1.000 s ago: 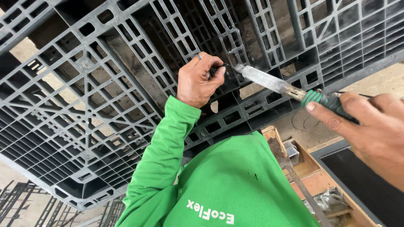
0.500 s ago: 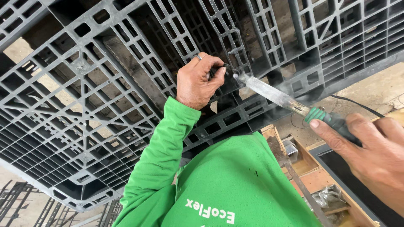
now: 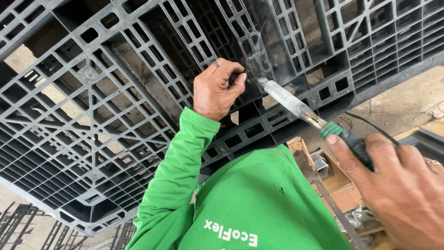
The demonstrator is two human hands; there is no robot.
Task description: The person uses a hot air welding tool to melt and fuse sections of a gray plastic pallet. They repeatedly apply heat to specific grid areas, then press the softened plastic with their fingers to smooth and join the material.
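- The left hand (image 3: pixel 216 90) pinches a rib of the grey plastic pallet (image 3: pixel 92 106).
- The right hand (image 3: pixel 400 190) is closed round the green-handled iron (image 3: pixel 296 104), whose tip touches the pallet just beside those fingers.
- A slip could burn them.
- Under the pallet, a wooden box (image 3: pixel 335 185) holds metal bits.

One dark grey plastic pallet (image 3: pixel 92 115), ribbed grid underside toward camera. Two hands: left hand (image 3: pixel 216 90) on pallet ribs, right hand (image 3: pixel 397 185) round tool grip. Two rings: one ring (image 3: pixel 215 63) on left hand, one ring (image 3: pixel 434 162) on right. One heated iron tool (image 3: pixel 296 104), metal shaft, one green collar (image 3: pixel 330 129), one black cable (image 3: pixel 370 122). One green long-sleeved shirt (image 3: pixel 249 203). One wooden box (image 3: pixel 323 171) below; contents too cluttered to count.
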